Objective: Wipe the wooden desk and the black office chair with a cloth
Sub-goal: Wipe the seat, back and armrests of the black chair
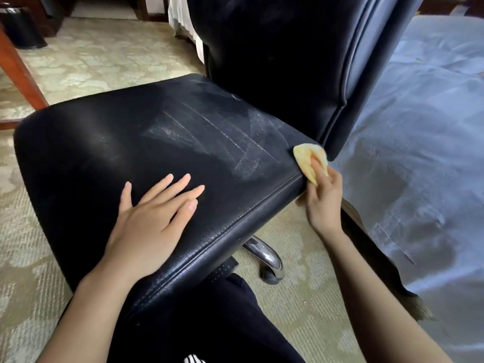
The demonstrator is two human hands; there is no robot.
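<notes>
The black office chair fills the middle of the view, its leather seat marked with pale damp wipe streaks near the backrest. My left hand lies flat on the front of the seat, fingers spread, holding nothing. My right hand grips a small yellow cloth and presses it against the seat's right edge, close to where the seat meets the backrest. A reddish wooden leg, which may belong to the desk, shows at the far left.
Patterned beige carpet covers the floor. A chrome chair base leg sticks out under the seat. A bluish-grey bed cover lies at the right. A dark bin stands at the top left. My dark trousers are at the bottom.
</notes>
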